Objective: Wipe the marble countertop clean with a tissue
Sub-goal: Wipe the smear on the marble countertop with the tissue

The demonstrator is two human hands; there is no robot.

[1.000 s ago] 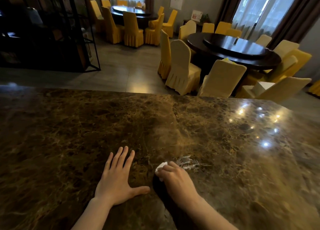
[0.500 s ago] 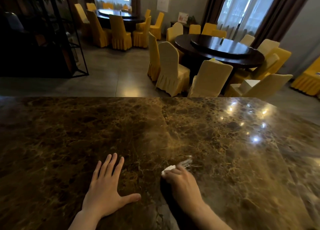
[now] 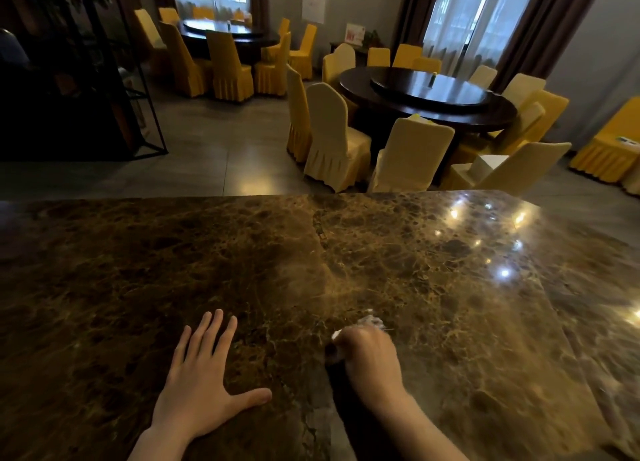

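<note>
While right hand (image 3: 369,355) bunches tissue (image 3: 372,322) against countertop (image 3: 450,287) for scrubbing pressure, I note left hand (image 3: 201,388), at 9 o'clock, spread flat, likely bracing.

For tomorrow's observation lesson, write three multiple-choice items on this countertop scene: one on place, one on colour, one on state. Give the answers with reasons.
1. Where is the crumpled white tissue?
A. under the right hand's fingers
B. beside the left hand
C. on the floor

2. What colour is the polished marble countertop?
A. white
B. dark brown with golden veins
C. green

3. How does the left hand lie?
A. clenched
B. raised
C. flat, fingers spread

Answers: A, white tissue pokes out beyond the right hand; B, the stone is brown and veined; C, the palm rests on the stone, fingers apart.
</note>
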